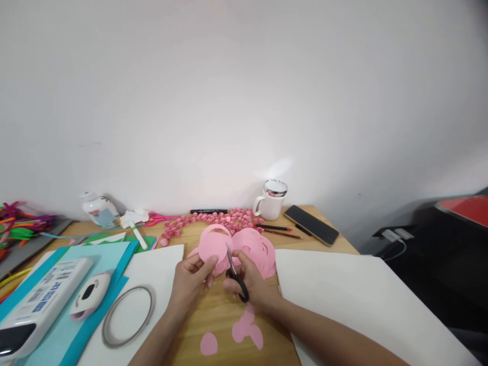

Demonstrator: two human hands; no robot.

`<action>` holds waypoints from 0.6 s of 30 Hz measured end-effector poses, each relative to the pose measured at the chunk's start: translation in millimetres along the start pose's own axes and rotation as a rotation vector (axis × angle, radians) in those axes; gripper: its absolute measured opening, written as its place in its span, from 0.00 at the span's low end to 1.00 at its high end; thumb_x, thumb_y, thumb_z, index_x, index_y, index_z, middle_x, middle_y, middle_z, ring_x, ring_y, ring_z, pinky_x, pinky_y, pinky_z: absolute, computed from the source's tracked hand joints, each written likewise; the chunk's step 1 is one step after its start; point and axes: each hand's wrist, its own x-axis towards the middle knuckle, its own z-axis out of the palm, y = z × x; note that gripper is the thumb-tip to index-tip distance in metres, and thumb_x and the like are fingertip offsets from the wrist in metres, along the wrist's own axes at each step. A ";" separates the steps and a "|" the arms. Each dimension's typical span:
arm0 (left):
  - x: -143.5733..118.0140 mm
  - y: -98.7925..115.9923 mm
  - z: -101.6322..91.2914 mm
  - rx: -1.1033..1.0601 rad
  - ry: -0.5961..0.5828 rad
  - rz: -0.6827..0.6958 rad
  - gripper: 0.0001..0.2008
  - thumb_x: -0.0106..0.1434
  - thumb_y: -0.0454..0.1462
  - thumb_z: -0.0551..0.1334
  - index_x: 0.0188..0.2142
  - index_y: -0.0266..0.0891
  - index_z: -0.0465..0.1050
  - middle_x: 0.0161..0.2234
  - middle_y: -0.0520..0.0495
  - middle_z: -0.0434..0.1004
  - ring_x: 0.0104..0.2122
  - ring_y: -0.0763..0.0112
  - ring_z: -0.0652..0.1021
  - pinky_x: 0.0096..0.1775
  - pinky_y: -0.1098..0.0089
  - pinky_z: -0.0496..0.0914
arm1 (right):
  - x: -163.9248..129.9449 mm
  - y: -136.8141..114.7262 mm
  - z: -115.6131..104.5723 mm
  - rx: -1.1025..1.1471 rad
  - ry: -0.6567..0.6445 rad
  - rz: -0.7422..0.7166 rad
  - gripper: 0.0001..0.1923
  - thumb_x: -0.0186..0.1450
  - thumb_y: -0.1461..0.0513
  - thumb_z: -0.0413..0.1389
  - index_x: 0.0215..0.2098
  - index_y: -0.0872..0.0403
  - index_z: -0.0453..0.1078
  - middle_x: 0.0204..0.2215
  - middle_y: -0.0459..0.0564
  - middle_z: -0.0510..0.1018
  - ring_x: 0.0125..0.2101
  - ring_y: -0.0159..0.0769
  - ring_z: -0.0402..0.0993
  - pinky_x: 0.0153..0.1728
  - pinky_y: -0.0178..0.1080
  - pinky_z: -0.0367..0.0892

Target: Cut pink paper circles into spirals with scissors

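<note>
Risk: left hand (192, 277) fingers clamped on the pink paper (213, 244) lie just beside the scissors (234, 277), gripped by right hand (253, 284); a slip could nick them.

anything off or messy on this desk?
Mostly normal craft clutter. Pink paper offcuts lie loose on the wood near the front edge, below the right hand with the scissors. A white bottle near the wall looks tipped over. Nothing looks spilled or damaged.
</note>
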 end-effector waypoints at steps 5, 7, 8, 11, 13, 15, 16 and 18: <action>1.3 -4.9 -5.0 0.098 -0.022 -0.001 0.15 0.49 0.42 0.65 0.16 0.35 0.65 0.08 0.58 0.60 0.10 0.83 0.58 0.16 0.78 0.50 | 1.3 -9.2 1.5 0.011 0.018 -0.065 0.28 0.46 0.57 0.65 0.38 0.51 0.54 0.19 0.37 0.65 0.18 0.27 0.60 0.18 0.29 0.54; 2.1 -5.9 -6.6 0.119 -0.009 0.006 0.15 0.49 0.41 0.66 0.15 0.36 0.64 0.08 0.58 0.60 0.10 0.83 0.58 0.16 0.78 0.51 | 2.0 -11.0 1.9 0.022 0.027 -0.079 0.29 0.45 0.58 0.66 0.37 0.51 0.54 0.18 0.37 0.65 0.20 0.28 0.60 0.20 0.30 0.55; 2.5 -5.9 -7.1 0.122 -0.005 0.007 0.16 0.48 0.41 0.66 0.14 0.36 0.63 0.07 0.58 0.60 0.10 0.83 0.58 0.16 0.78 0.51 | 2.2 -11.4 2.0 0.028 0.029 -0.082 0.29 0.45 0.58 0.66 0.37 0.51 0.54 0.18 0.36 0.64 0.20 0.28 0.61 0.21 0.30 0.55; 3.2 -5.2 -7.3 0.116 0.002 0.008 0.16 0.47 0.40 0.67 0.13 0.36 0.62 0.07 0.58 0.60 0.10 0.82 0.59 0.16 0.78 0.51 | 1.6 -11.3 1.8 0.045 0.012 -0.081 0.28 0.46 0.59 0.66 0.37 0.51 0.54 0.19 0.37 0.64 0.20 0.27 0.59 0.20 0.30 0.54; 3.2 -4.6 -6.9 0.114 0.009 0.008 0.16 0.47 0.40 0.67 0.14 0.36 0.62 0.07 0.58 0.61 0.10 0.82 0.59 0.16 0.78 0.51 | 1.0 -10.9 1.4 0.049 -0.002 -0.080 0.27 0.47 0.59 0.65 0.37 0.51 0.54 0.20 0.37 0.64 0.19 0.26 0.58 0.19 0.29 0.53; 2.8 -3.8 -6.3 0.115 0.014 0.003 0.16 0.47 0.40 0.66 0.14 0.36 0.62 0.08 0.58 0.61 0.10 0.82 0.58 0.16 0.78 0.50 | 0.6 -10.6 0.9 0.044 -0.005 -0.072 0.25 0.48 0.59 0.64 0.36 0.51 0.54 0.20 0.37 0.64 0.19 0.26 0.57 0.18 0.29 0.52; 2.5 -3.4 -5.9 0.115 0.016 0.000 0.16 0.48 0.40 0.66 0.14 0.36 0.61 0.08 0.58 0.61 0.10 0.82 0.59 0.16 0.78 0.51 | 0.6 -10.5 0.7 0.041 -0.003 -0.067 0.25 0.48 0.59 0.64 0.36 0.51 0.54 0.20 0.37 0.64 0.18 0.26 0.57 0.18 0.29 0.51; 2.0 -2.5 -5.2 0.111 0.020 -0.002 0.16 0.48 0.41 0.66 0.14 0.37 0.62 0.08 0.58 0.61 0.11 0.82 0.59 0.16 0.78 0.51 | 0.8 -10.3 0.5 0.042 0.001 -0.057 0.25 0.47 0.59 0.64 0.36 0.50 0.53 0.20 0.36 0.64 0.18 0.25 0.57 0.18 0.28 0.51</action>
